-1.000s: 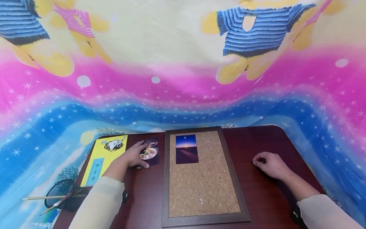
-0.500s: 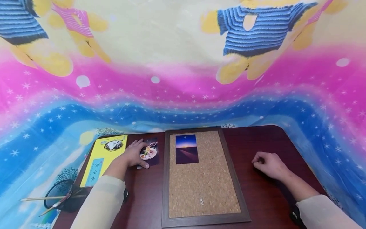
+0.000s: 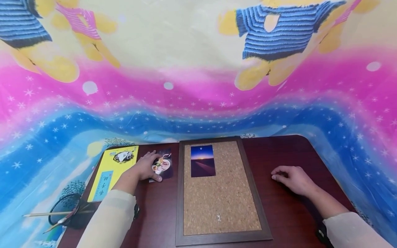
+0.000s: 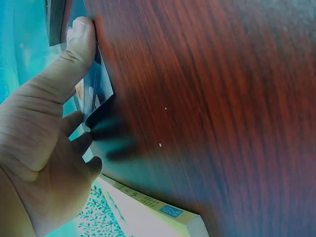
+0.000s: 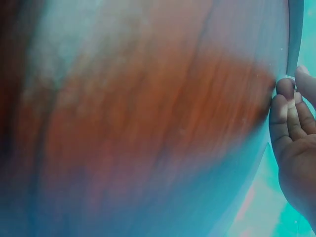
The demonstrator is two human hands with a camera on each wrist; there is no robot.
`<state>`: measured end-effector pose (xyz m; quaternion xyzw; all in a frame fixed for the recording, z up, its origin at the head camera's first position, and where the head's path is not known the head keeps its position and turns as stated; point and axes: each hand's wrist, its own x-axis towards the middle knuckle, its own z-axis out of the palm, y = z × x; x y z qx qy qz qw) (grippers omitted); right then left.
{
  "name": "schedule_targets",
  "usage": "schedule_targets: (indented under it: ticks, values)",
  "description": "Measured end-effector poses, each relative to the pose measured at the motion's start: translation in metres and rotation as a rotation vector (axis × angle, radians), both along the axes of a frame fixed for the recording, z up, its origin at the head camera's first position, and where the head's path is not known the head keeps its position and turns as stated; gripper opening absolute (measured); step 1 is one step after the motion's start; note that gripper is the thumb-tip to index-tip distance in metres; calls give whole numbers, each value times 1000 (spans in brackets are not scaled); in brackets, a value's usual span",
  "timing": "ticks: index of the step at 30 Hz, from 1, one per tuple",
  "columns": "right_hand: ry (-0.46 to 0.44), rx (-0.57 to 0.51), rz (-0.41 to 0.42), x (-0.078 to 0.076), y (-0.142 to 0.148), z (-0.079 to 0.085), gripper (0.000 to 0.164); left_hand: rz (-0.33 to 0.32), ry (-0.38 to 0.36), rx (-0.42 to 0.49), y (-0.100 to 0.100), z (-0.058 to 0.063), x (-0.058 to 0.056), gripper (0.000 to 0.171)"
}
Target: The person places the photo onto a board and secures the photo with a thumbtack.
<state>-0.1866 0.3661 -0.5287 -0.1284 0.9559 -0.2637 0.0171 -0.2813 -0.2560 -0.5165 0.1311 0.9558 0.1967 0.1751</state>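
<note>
In the head view, my left hand (image 3: 146, 166) rests over a photo of a plate of food (image 3: 162, 166). Its thumb lies at the near edge and its fingers spread toward the far left edge. In the left wrist view, a corner of the photo (image 4: 102, 91) shows beside the thumb, with the fingertips close to its edge. My right hand (image 3: 293, 179) rests loosely curled on the table, with nothing plainly visible in it. Between the hands lies a framed cork board (image 3: 226, 193) bearing a sunset photo (image 3: 202, 163), pinned near its top left.
A small cluster of what look like clear pins (image 3: 218, 217) sits low on the cork. A yellow book (image 3: 118, 175) lies at the table's left edge, and a dark mesh holder with pencils (image 3: 69, 215) lies nearer. Patterned cloth (image 3: 198, 106) hangs behind the dark red table (image 3: 273, 151).
My right hand has shifted slightly left, its fingers a little less curled. My left hand stays over the food photo, its fingers drawn slightly closer together than a second ago.
</note>
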Motion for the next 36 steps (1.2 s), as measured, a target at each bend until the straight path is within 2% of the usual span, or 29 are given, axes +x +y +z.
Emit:
schedule_targets:
  ticks: [10,13,20,24,36]
  values:
    - [12,-41,-17,0,0,-2,8,35,19,52,-2,-7,1,112]
    - [23,-38,-24,1,-1,-3,7,38,31,64,-2,-7,3,112]
    - [35,-41,-29,3,-2,-2,10,94,35,101,-3,-5,9,122]
    - [36,-33,-29,4,-2,-2,11,106,45,95,-4,-4,11,125]
    - [54,-47,-18,4,-3,0,17,100,120,115,-3,5,19,110]
